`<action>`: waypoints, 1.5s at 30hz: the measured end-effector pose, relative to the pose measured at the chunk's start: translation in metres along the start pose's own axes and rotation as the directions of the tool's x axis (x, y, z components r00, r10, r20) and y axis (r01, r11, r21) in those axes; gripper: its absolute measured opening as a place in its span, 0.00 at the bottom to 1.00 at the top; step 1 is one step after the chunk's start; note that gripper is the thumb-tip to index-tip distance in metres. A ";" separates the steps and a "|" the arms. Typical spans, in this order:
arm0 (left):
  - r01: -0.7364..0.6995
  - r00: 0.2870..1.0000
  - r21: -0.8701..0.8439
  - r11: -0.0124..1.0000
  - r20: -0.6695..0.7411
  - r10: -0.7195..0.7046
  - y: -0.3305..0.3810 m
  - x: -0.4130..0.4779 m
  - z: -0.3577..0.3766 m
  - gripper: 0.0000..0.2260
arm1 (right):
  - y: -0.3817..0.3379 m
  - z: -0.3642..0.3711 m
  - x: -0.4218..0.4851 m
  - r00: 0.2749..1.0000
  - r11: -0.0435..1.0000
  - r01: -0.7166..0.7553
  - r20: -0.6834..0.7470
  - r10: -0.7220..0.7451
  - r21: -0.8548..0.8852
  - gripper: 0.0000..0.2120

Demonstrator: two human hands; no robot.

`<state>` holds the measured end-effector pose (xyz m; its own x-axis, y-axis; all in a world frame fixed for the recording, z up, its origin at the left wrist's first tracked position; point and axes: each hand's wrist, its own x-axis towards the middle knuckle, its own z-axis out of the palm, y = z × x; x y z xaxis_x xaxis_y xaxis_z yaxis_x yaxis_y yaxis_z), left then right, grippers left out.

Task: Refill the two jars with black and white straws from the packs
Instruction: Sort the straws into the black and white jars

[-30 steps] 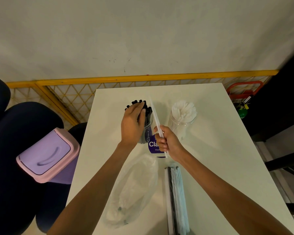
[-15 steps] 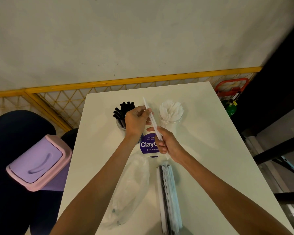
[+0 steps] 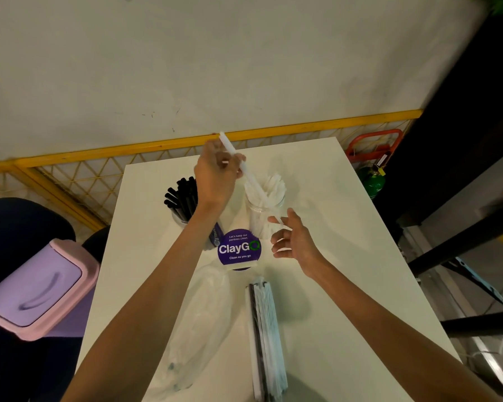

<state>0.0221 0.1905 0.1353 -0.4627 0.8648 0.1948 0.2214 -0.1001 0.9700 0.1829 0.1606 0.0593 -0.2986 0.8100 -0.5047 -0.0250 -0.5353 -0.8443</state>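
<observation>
My left hand (image 3: 215,175) pinches a white straw (image 3: 244,166) near its top end and holds it slanted above the clear jar of white straws (image 3: 266,198). The straw's lower end reaches down to the jar's mouth. My right hand (image 3: 294,239) hovers to the right of that jar with its fingers spread and nothing in them. A second jar with black straws (image 3: 182,197) stands left of my left wrist. A pack of wrapped white and black straws (image 3: 266,335) lies near the front of the white table (image 3: 346,256). An empty clear plastic bag (image 3: 198,329) lies beside it.
A round purple ClayGo sign (image 3: 238,249) stands between the jars and the pack. A lilac bin with a pink rim (image 3: 38,288) sits left of the table beside a dark chair. A yellow mesh fence (image 3: 79,181) runs behind the table. A red trolley (image 3: 372,149) stands at the far right.
My left hand took the white straw from my right hand and lifted it over the white-straw jar. My right hand let go and opened.
</observation>
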 end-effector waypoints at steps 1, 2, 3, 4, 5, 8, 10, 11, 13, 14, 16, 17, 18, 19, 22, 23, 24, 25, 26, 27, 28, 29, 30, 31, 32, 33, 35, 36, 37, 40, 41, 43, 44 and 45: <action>-0.089 0.995 0.024 0.996 -0.035 0.090 0.004 0.004 0.002 0.13 | -0.001 -0.005 0.001 1.000 1.000 -0.011 -0.027 0.011 0.015 0.22; -0.175 0.982 0.051 0.983 -0.057 0.178 0.008 0.007 0.005 0.17 | -0.002 -0.008 0.001 0.999 0.999 -0.015 -0.048 0.017 0.033 0.22; -0.251 0.964 0.080 0.965 -0.070 0.257 0.011 0.009 0.006 0.20 | -0.003 -0.012 0.002 0.998 0.999 -0.015 -0.066 0.019 0.051 0.22; -0.312 0.944 0.108 0.944 -0.079 0.321 0.013 0.012 0.008 0.22 | -0.004 -0.014 0.003 0.996 0.998 -0.012 -0.083 0.017 0.064 0.22; -0.355 0.926 0.135 0.925 -0.086 0.367 0.015 0.015 0.011 0.24 | -0.005 -0.017 0.005 0.995 0.997 -0.004 -0.099 0.011 0.072 0.22; -0.402 0.902 0.225 0.888 -0.069 0.426 0.014 0.022 0.019 0.24 | -0.007 -0.025 0.009 0.991 0.996 0.017 -0.132 -0.005 0.088 0.21; -0.414 0.897 0.307 0.857 -0.026 0.442 0.007 0.023 0.025 0.23 | -0.008 -0.029 0.012 0.990 0.996 0.021 -0.138 -0.008 0.091 0.21; -0.425 0.891 0.342 0.838 -0.002 0.453 0.002 0.022 0.028 0.23 | -0.009 -0.031 0.013 0.990 0.995 0.022 -0.138 -0.009 0.093 0.21; -0.458 0.874 0.412 0.788 0.051 0.482 -0.011 0.020 0.035 0.22 | -0.009 -0.033 0.016 0.990 0.995 0.022 -0.139 -0.009 0.097 0.21; -0.465 0.871 0.447 0.764 0.075 0.486 -0.017 0.019 0.039 0.22 | -0.009 -0.034 0.017 0.990 0.995 0.020 -0.140 -0.007 0.096 0.21; -0.462 0.876 0.490 0.739 0.123 0.467 -0.032 0.016 0.045 0.22 | -0.008 -0.036 0.021 0.990 0.996 0.017 -0.144 -0.004 0.089 0.21; -0.461 0.880 0.497 0.735 0.153 0.449 -0.039 0.013 0.048 0.21 | -0.008 -0.037 0.024 0.989 0.996 0.016 -0.146 -0.004 0.082 0.21; -0.458 0.885 0.502 0.734 0.182 0.428 -0.046 0.011 0.051 0.21 | -0.008 -0.038 0.027 0.989 0.997 0.014 -0.149 -0.003 0.076 0.21; -0.452 0.890 0.507 0.734 0.205 0.407 -0.053 0.009 0.054 0.20 | -0.007 -0.038 0.029 0.989 0.997 0.012 -0.151 -0.001 0.074 0.21; -0.432 0.902 0.540 0.723 0.243 0.358 -0.071 0.004 0.061 0.18 | -0.006 -0.040 0.036 0.989 0.997 0.010 -0.145 0.002 0.079 0.21; -0.423 0.906 0.560 0.712 0.249 0.342 -0.075 0.003 0.063 0.17 | -0.006 -0.041 0.038 0.989 0.997 0.011 -0.145 0.001 0.079 0.21; -0.412 0.911 0.578 0.705 0.252 0.326 -0.079 0.001 0.064 0.17 | -0.006 -0.041 0.040 0.989 0.997 0.012 -0.147 -0.001 0.078 0.21; -0.407 0.913 0.585 0.701 0.259 0.314 -0.083 -0.001 0.066 0.16 | -0.006 -0.042 0.042 0.989 0.997 0.014 -0.150 -0.003 0.076 0.20; -0.410 0.912 0.587 0.698 0.270 0.309 -0.086 -0.004 0.067 0.16 | -0.006 -0.042 0.044 0.988 0.997 0.015 -0.152 -0.004 0.076 0.20; -0.417 0.909 0.589 0.692 0.281 0.308 -0.090 -0.006 0.068 0.15 | -0.006 -0.041 0.046 0.988 0.997 0.016 -0.152 -0.005 0.077 0.20; -0.420 0.907 0.596 0.684 0.289 0.306 -0.092 -0.007 0.069 0.15 | -0.006 -0.042 0.048 0.988 0.997 0.018 -0.152 -0.006 0.078 0.20; -0.419 0.908 0.605 0.677 0.292 0.301 -0.095 -0.008 0.071 0.15 | -0.006 -0.041 0.050 0.988 0.997 0.018 -0.153 -0.006 0.078 0.20; -0.422 0.906 0.612 0.669 0.303 0.295 -0.097 -0.008 0.072 0.15 | -0.006 -0.041 0.052 0.988 0.997 0.018 -0.153 -0.006 0.079 0.20; -0.434 0.900 0.619 0.655 0.323 0.292 -0.098 -0.009 0.073 0.15 | -0.005 -0.041 0.053 0.988 0.997 0.017 -0.152 -0.004 0.080 0.20; -0.451 0.892 0.628 0.634 0.343 0.295 -0.100 -0.009 0.074 0.15 | -0.005 -0.041 0.054 0.988 0.996 0.014 -0.152 -0.001 0.084 0.20; -0.470 0.882 0.641 0.607 0.363 0.300 -0.102 -0.010 0.075 0.15 | -0.004 -0.041 0.055 0.988 0.996 0.011 -0.153 0.003 0.089 0.20; -0.484 0.874 0.664 0.570 0.401 0.274 -0.103 -0.015 0.076 0.21 | -0.004 -0.040 0.056 0.988 0.996 0.006 -0.156 0.008 0.092 0.20; -0.477 0.876 0.674 0.564 0.419 0.239 -0.101 -0.017 0.077 0.26 | -0.003 -0.040 0.057 0.988 0.996 0.005 -0.157 0.009 0.089 0.20; -0.471 0.876 0.682 0.559 0.433 0.211 -0.100 -0.018 0.078 0.29 | -0.003 -0.040 0.057 0.987 0.996 0.005 -0.158 0.008 0.085 0.20; -0.486 0.870 0.735 0.473 0.456 0.185 -0.100 -0.016 0.079 0.31 | -0.002 -0.040 0.056 0.987 0.996 0.008 -0.158 0.006 0.085 0.21; -0.485 0.872 0.757 0.439 0.457 0.175 -0.100 -0.015 0.079 0.31 | -0.001 -0.040 0.055 0.987 0.997 0.010 -0.159 0.003 0.082 0.21; -0.472 0.879 0.787 0.398 0.456 0.141 -0.100 -0.015 0.079 0.34 | -0.001 -0.040 0.054 0.986 0.997 0.017 -0.165 -0.004 0.077 0.21; -0.462 0.883 0.796 0.392 0.453 0.121 -0.100 -0.016 0.079 0.35 | 0.000 -0.039 0.053 0.986 0.997 0.020 -0.166 -0.008 0.075 0.21; -0.450 0.888 0.800 0.396 0.449 0.101 -0.100 -0.016 0.079 0.37 | 0.000 -0.039 0.051 0.986 0.997 0.023 -0.165 -0.011 0.074 0.21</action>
<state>0.0749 0.2252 0.0243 -0.0026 0.9786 0.2060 0.9830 -0.0353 0.1799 0.2047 0.2116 0.0267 -0.1372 0.8441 -0.5184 -0.1023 -0.5326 -0.8401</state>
